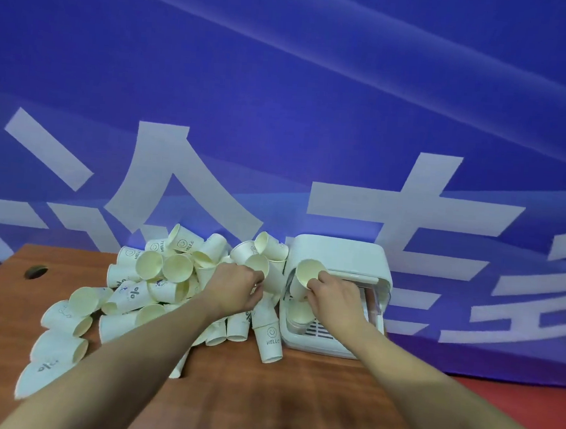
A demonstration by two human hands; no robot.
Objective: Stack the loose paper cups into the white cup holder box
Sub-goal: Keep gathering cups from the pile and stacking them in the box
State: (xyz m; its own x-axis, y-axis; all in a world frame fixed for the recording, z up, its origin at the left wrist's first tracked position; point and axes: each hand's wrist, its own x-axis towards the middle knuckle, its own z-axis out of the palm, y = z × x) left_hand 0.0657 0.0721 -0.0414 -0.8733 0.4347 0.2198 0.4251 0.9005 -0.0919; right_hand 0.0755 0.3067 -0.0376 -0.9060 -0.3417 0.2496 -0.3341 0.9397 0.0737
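Head view looks down on a reddish-brown wooden table (262,397) whose far edge meets a blue banner with large white characters (283,97). Across the table's left half sprawls a heap of loose white paper cups with cream insides (156,282), reaching almost to the left edge beside a round cable hole (35,271). Right of the heap and touching its outermost cups stands the white plastic cup holder box (339,255), set close to the table's right edge, beyond which red floor (529,409) shows. The left hand (236,288) has its fingers curled round 1 cup (257,263) at the heap's right side. The right hand (331,293) pinches another cup (308,272) by its rim at the box's open front, tilted with its mouth toward the camera. Bare wood lies open nearest the camera, between the 2 forearms.
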